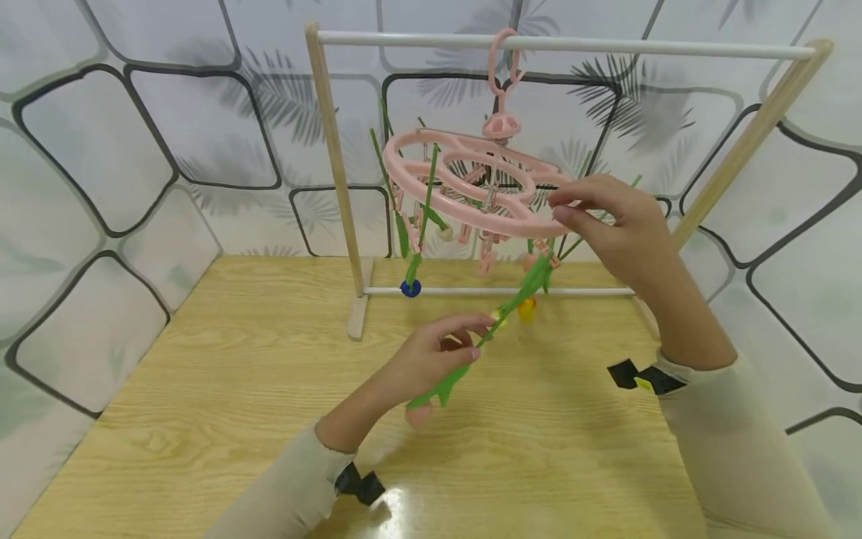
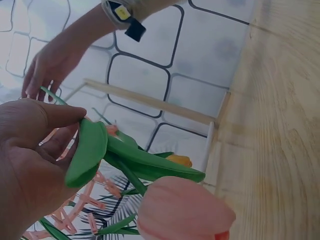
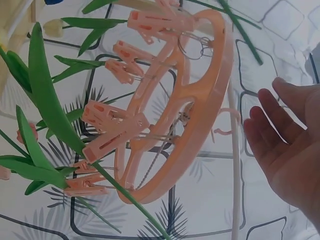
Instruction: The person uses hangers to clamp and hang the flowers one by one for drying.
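A pink tulip, an artificial flower with green leaves, hangs head down over the table, its stem pinched between thumb and fingers of my left hand. In the left wrist view the tulip's pink bloom is just past that hand. A round pink clip hanger hangs tilted by its hook. My right hand is at the hanger's right rim, its fingers loosely bent with nothing in them. The right wrist view shows pink clips under the ring, several gripping green stems.
A rack with a white top bar and wooden posts carries the hanger. A blue flower and a yellow-orange tulip hang from it upside down. Below lies a wood-grain table, with a patterned backdrop behind.
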Motion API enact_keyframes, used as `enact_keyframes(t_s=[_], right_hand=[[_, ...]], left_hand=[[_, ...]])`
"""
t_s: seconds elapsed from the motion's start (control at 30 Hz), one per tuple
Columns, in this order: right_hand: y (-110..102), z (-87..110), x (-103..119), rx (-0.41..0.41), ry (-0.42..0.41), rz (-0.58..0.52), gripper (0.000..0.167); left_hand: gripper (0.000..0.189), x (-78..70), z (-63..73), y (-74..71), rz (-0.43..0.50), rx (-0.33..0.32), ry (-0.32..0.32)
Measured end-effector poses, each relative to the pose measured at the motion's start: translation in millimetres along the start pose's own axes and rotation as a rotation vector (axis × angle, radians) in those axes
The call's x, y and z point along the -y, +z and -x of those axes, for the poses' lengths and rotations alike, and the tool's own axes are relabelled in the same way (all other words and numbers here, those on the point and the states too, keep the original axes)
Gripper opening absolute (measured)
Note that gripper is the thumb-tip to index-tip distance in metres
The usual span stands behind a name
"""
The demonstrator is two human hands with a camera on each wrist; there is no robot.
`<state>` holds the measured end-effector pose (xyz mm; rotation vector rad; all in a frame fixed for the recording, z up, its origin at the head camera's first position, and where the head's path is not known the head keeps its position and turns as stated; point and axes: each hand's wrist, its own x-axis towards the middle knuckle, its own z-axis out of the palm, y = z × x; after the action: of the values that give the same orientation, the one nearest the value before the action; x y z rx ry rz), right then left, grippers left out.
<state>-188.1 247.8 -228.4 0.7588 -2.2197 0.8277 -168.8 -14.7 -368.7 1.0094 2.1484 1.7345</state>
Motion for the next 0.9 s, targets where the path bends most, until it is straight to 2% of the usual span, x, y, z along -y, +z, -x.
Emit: enact_keyframes(t_s=[0.13, 0.27, 0.37, 0.53, 0.7, 0.8, 0.9], right_hand=[[4.2, 14.9, 10.1, -0.036, -0.088, -0.04, 0.025], [19.9, 31.1, 18.5, -0.016, -0.171, -0.072, 0.033], [35.5, 40.2, 19.8, 0.011, -0.148, -0.064, 0.033], [58.0, 46.5, 19.2, 0.056, -0.045, -0.032, 0.027], [70.1, 42.4, 18.2, 0.08, 0.013, 0.002, 0.03], [73.0, 38.6, 16.9, 0.098, 0.042, -0.012, 0.033], [75.7, 34.4, 14.9, 0.147, 0.104, -0.041, 0.033]], left_hand=[[0.042, 3.6, -6.5, -4.0, -0.062, 0.029, -0.028], [0.044, 5.0, -14.0, -11.0, -0.118, 0.044, -0.065], [0.045, 4.5, -20.5, -15.4, -0.14, 0.041, -0.069], [0.046, 3.3, -29.2, -18.3, -0.164, 0.035, -0.046], [0.046, 3.8, -35.2, -17.8, -0.198, 0.033, -0.05], [0.045, 4.8, -37.8, -17.8, -0.208, 0.037, -0.06], [0.044, 6.0, -39.1, -19.1, -0.207, 0.04, -0.066]])
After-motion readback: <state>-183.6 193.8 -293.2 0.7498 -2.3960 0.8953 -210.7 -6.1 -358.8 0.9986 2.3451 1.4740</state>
